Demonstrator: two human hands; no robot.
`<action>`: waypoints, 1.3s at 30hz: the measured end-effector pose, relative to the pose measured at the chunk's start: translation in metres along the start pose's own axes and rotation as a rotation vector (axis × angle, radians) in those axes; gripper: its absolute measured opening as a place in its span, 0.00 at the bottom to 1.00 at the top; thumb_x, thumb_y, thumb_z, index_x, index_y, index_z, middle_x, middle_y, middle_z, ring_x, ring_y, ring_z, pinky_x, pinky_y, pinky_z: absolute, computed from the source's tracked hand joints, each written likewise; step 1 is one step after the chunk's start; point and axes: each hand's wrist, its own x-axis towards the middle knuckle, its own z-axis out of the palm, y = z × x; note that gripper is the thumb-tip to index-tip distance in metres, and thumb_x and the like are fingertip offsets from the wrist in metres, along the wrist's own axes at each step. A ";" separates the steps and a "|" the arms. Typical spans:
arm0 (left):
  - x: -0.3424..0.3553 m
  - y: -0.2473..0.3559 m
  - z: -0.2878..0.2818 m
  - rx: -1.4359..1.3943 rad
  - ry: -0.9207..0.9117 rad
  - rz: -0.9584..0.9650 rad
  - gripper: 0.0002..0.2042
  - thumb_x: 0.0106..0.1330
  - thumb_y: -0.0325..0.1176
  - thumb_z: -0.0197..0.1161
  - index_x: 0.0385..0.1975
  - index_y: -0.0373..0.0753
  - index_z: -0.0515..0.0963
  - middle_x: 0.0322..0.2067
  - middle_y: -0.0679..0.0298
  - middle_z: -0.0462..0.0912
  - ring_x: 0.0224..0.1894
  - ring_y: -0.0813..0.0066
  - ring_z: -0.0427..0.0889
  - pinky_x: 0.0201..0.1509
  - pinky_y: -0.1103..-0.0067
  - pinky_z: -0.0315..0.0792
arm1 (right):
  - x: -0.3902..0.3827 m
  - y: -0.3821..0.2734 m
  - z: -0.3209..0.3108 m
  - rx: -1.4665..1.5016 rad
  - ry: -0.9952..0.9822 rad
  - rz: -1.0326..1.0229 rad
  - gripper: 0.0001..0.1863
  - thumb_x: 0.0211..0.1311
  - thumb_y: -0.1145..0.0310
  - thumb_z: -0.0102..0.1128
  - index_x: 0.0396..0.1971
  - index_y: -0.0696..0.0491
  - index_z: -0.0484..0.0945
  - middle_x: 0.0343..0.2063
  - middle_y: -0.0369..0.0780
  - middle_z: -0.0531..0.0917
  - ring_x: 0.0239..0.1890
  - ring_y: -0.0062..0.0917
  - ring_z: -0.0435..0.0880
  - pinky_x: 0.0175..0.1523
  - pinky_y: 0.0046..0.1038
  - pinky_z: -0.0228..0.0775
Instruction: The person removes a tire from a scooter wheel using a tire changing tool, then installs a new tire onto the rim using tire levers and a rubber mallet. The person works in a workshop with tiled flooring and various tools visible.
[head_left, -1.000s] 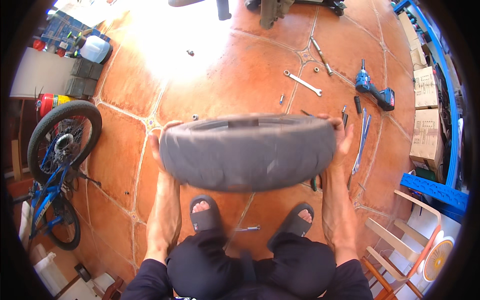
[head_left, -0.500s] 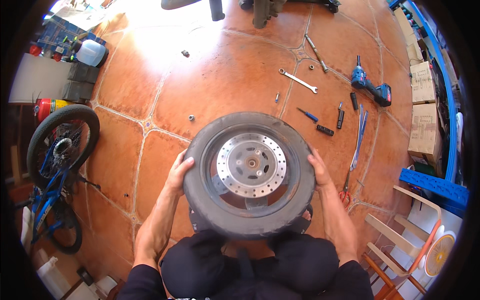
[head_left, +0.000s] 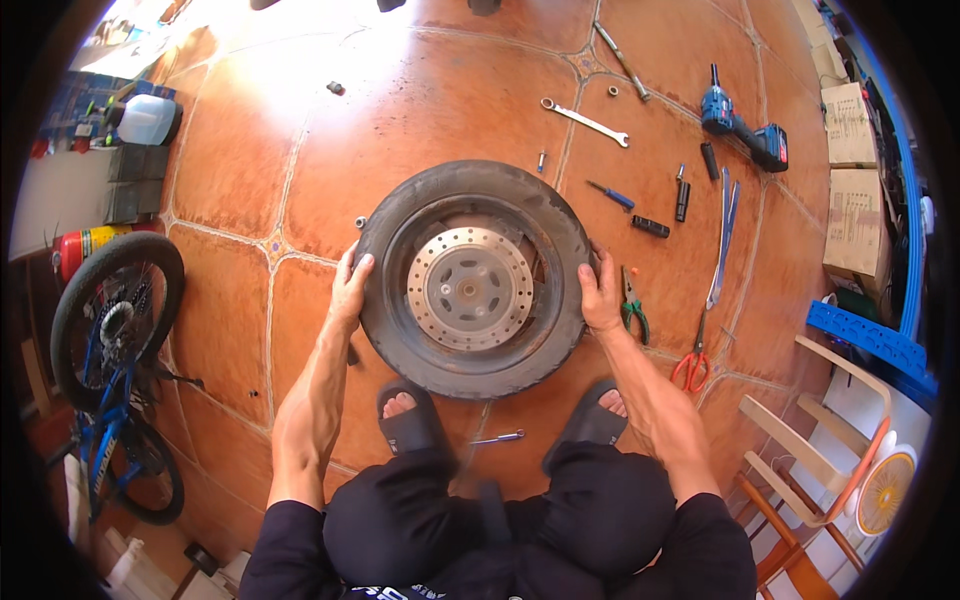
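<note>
Between my hands is a small motor-scooter-sized wheel [head_left: 470, 377] with a worn black tyre, its face turned up. A drilled silver brake disc [head_left: 424, 290] surrounds its hub. My left hand [head_left: 350, 285] grips the tyre's left side, thumb on top. On the opposite side my right hand [head_left: 602, 290] holds the tyre, thumb over the sidewall. The fingers of both hands are partly hidden beneath the tyre's edge. Whether the wheel touches the floor I cannot tell. Green-handled pliers [head_left: 634, 308] lie just right of my right hand.
Right of the wheel lie a combination wrench [head_left: 585, 122], a blue cordless impact driver [head_left: 742, 125], a screwdriver [head_left: 611, 194], black sockets [head_left: 651, 227] and red-handled scissors [head_left: 692, 370]. A spanner [head_left: 498, 438] lies between my feet. A blue bicycle [head_left: 115, 370] stands left, cardboard boxes [head_left: 856, 225] right.
The wheel has moved lower and away from my body, with both hands still on it. My feet, the spanner and the green-handled pliers have come into sight.
</note>
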 end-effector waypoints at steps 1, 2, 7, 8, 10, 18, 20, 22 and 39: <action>0.005 -0.009 -0.004 0.071 0.030 0.034 0.25 0.66 0.44 0.56 0.59 0.38 0.66 0.52 0.61 0.72 0.57 0.68 0.67 0.62 0.74 0.61 | -0.001 0.001 0.004 -0.024 0.016 -0.003 0.27 0.67 0.63 0.49 0.60 0.62 0.58 0.58 0.44 0.67 0.60 0.29 0.65 0.65 0.28 0.53; 0.002 -0.011 0.001 0.193 0.115 0.125 0.22 0.68 0.46 0.52 0.53 0.35 0.71 0.46 0.56 0.75 0.53 0.65 0.71 0.58 0.72 0.64 | -0.008 -0.009 0.012 -0.081 0.080 0.026 0.24 0.67 0.63 0.50 0.57 0.61 0.62 0.54 0.47 0.72 0.56 0.33 0.70 0.61 0.29 0.58; 0.005 0.027 0.035 0.720 0.315 0.064 0.22 0.71 0.47 0.43 0.39 0.32 0.74 0.36 0.47 0.77 0.41 0.52 0.75 0.46 0.66 0.67 | 0.005 -0.024 0.026 -0.675 0.261 0.088 0.22 0.64 0.56 0.50 0.48 0.59 0.67 0.44 0.52 0.74 0.45 0.48 0.72 0.51 0.43 0.61; 0.005 0.021 0.032 0.781 0.343 0.125 0.21 0.71 0.46 0.43 0.39 0.32 0.74 0.36 0.47 0.76 0.41 0.51 0.75 0.46 0.65 0.67 | 0.006 -0.029 0.031 -0.704 0.255 0.086 0.22 0.63 0.56 0.50 0.48 0.59 0.67 0.44 0.51 0.75 0.46 0.48 0.72 0.51 0.43 0.61; 0.002 0.018 0.035 0.866 0.374 0.212 0.19 0.72 0.43 0.42 0.38 0.31 0.73 0.36 0.45 0.76 0.41 0.46 0.74 0.46 0.63 0.67 | 0.007 -0.033 0.030 -0.798 0.222 0.083 0.24 0.60 0.56 0.54 0.49 0.58 0.67 0.43 0.49 0.74 0.45 0.47 0.71 0.50 0.43 0.62; 0.004 0.014 0.030 1.001 0.312 0.321 0.19 0.70 0.41 0.40 0.40 0.30 0.72 0.37 0.43 0.74 0.42 0.44 0.72 0.49 0.63 0.65 | 0.013 -0.043 0.017 -0.893 0.122 0.030 0.29 0.50 0.58 0.61 0.50 0.56 0.66 0.44 0.47 0.74 0.41 0.43 0.72 0.43 0.40 0.62; -0.001 0.023 0.025 0.969 0.241 0.203 0.20 0.70 0.42 0.40 0.43 0.30 0.71 0.39 0.43 0.74 0.44 0.45 0.72 0.51 0.63 0.65 | 0.016 -0.046 0.018 -0.897 0.137 0.048 0.29 0.49 0.58 0.61 0.50 0.55 0.67 0.44 0.46 0.74 0.41 0.43 0.72 0.43 0.40 0.62; -0.001 0.012 0.031 0.947 0.266 0.280 0.20 0.71 0.42 0.39 0.43 0.30 0.71 0.39 0.43 0.74 0.44 0.45 0.72 0.51 0.64 0.65 | 0.018 -0.045 0.014 -0.878 0.155 0.009 0.28 0.49 0.58 0.61 0.50 0.55 0.67 0.43 0.46 0.74 0.42 0.43 0.72 0.44 0.41 0.61; 0.015 0.004 0.018 0.876 0.296 0.183 0.20 0.70 0.46 0.44 0.39 0.30 0.71 0.36 0.44 0.74 0.40 0.49 0.73 0.46 0.63 0.66 | 0.014 -0.039 0.020 -0.744 0.151 0.115 0.31 0.56 0.51 0.56 0.52 0.59 0.66 0.46 0.53 0.74 0.50 0.49 0.71 0.55 0.43 0.64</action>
